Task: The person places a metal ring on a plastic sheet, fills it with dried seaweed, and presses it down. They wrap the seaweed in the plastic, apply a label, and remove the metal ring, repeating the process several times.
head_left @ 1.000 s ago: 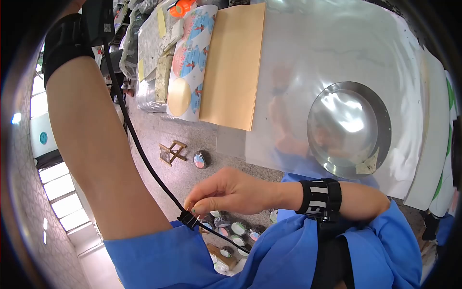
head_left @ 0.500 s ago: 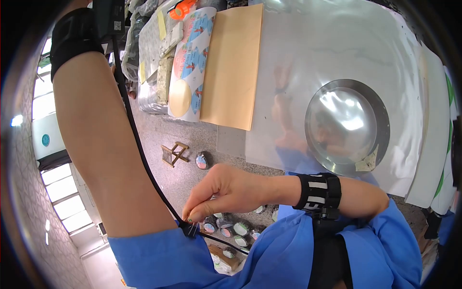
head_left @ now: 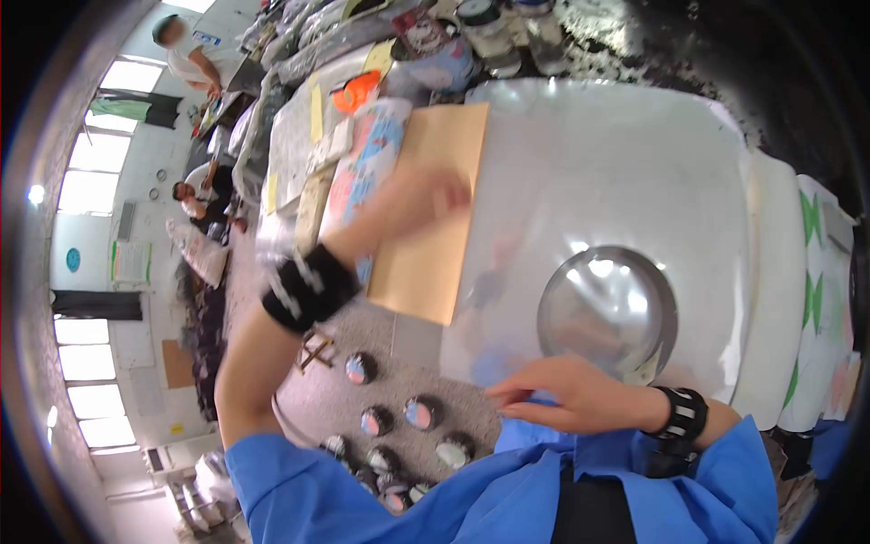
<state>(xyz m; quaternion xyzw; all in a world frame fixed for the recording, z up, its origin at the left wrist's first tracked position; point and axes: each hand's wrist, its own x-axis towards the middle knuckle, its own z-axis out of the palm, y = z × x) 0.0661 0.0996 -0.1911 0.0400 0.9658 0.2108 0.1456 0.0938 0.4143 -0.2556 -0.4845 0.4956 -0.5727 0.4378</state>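
The left hand (head_left: 412, 207) is reaching across the tan paper (head_left: 419, 283), left of the metal hoop (head_left: 669, 317), its grip too blurred to tell. The right hand (head_left: 573, 395), apparently released, is hovering hoop-side, seemingly needing steadiness.

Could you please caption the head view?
Blurred left hand over brown paper, right hand near a round metal dish.

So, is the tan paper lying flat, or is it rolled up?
Flat: the tan paper shows straight edges and no visible roll. Whether it is folded double, I cannot tell.
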